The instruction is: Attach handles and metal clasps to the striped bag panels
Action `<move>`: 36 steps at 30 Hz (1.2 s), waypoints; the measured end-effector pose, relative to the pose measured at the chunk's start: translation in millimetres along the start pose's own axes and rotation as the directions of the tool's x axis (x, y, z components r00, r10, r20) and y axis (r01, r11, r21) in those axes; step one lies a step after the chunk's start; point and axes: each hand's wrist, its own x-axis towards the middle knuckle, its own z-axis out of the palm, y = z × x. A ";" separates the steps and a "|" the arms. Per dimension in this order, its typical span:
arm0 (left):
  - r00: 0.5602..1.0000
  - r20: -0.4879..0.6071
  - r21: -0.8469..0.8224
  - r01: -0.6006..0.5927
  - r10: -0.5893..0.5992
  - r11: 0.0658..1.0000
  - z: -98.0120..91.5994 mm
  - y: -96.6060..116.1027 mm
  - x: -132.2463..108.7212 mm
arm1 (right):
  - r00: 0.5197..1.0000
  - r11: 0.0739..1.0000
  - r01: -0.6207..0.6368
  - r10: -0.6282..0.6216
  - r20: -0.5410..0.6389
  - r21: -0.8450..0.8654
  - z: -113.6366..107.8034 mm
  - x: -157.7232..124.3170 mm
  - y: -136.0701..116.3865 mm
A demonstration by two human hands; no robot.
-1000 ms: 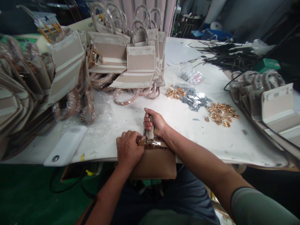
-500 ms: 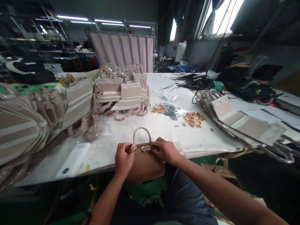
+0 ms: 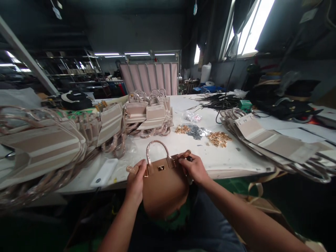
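Note:
A brown handbag [image 3: 165, 190] is held at the table's front edge, in front of my lap, its wrapped handle [image 3: 158, 142] standing up. A gold clasp [image 3: 161, 168] shows on the middle of its upper front. My left hand [image 3: 136, 180] is closed at the bag's upper left corner, on a strap [image 3: 132, 169] whose wrapped end sticks out to the left. At the upper right corner my right hand [image 3: 194, 168] is closed on the other strap [image 3: 185, 154], its end pointing up and right. My fingers partly hide both straps.
Gold hardware [image 3: 219, 139] and grey metal pieces [image 3: 196, 132] lie in piles on the white table [image 3: 181, 154]. Beige bag panels with wrapped handles are stacked at left [image 3: 55, 140], centre [image 3: 149, 113] and right [image 3: 275, 140]. A white box-like object [image 3: 105, 172] lies near the front edge.
My hands have moved apart from the bag's middle, carrying the straps outward to its corners. The clasp and more of the bag's front now show. The view has tilted up and turned left.

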 end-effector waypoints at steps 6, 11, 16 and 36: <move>0.904 0.238 -0.278 0.414 -0.355 0.867 -5.0 20.8 -25.1 | 1.000 0.997 -0.025 0.025 -0.003 0.071 1.5 -18.3 -16.1; 0.884 0.264 -0.397 0.464 -0.386 0.792 -10.8 17.6 -40.1 | 0.999 0.996 -0.040 0.037 0.038 0.076 -4.2 -24.8 -14.9; 0.841 0.351 -0.361 0.527 -0.412 0.769 -17.7 1.5 -51.3 | 0.994 0.990 -0.101 0.097 0.040 0.099 -10.8 -31.7 6.7; 0.845 0.243 -0.066 0.504 -0.476 0.861 8.4 -67.1 -86.7 | 0.972 0.946 -0.111 0.167 0.165 -0.304 -85.3 -75.5 3.7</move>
